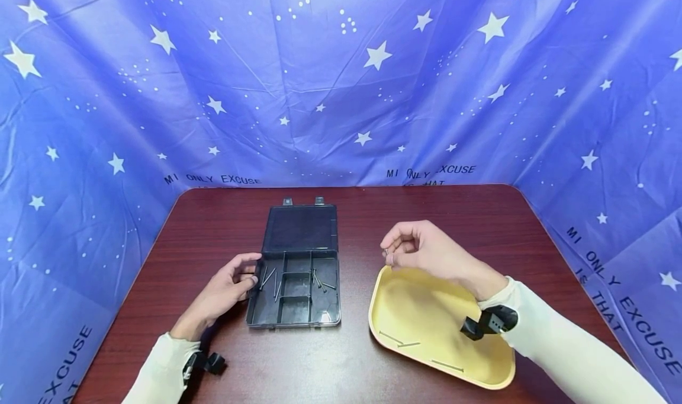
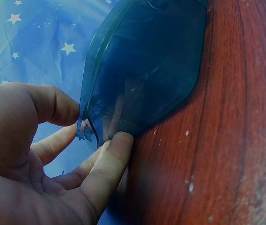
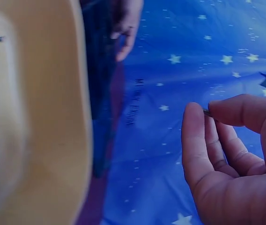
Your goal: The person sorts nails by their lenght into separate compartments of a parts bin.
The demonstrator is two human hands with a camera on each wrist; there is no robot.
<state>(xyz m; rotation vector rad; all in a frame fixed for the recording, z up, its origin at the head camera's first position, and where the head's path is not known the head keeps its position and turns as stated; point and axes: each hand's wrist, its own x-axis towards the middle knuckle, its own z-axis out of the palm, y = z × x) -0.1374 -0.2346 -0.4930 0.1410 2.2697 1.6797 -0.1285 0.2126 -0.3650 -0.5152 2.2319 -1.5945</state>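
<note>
A dark see-through plastic organizer box (image 1: 296,317) lies with its lid (image 1: 301,229) folded back on the table. Several nails (image 1: 275,288) are in its left compartment, and more nails (image 1: 320,281) in the right one. My left hand (image 1: 230,287) grips the box's left side; in the left wrist view the thumb is at the rim and fingertips (image 2: 122,140) are against the outer wall. Over the far left corner of a yellow tray (image 1: 375,312), my right hand (image 1: 426,251) pinches a nail (image 3: 207,113) between thumb and forefinger, mostly hidden by them.
Several nails (image 1: 446,365) lie in the near part of the tray, which stands right of the box. The dark red wooden table (image 1: 224,214) ends at a blue star-printed cloth (image 1: 330,96) behind and at the sides.
</note>
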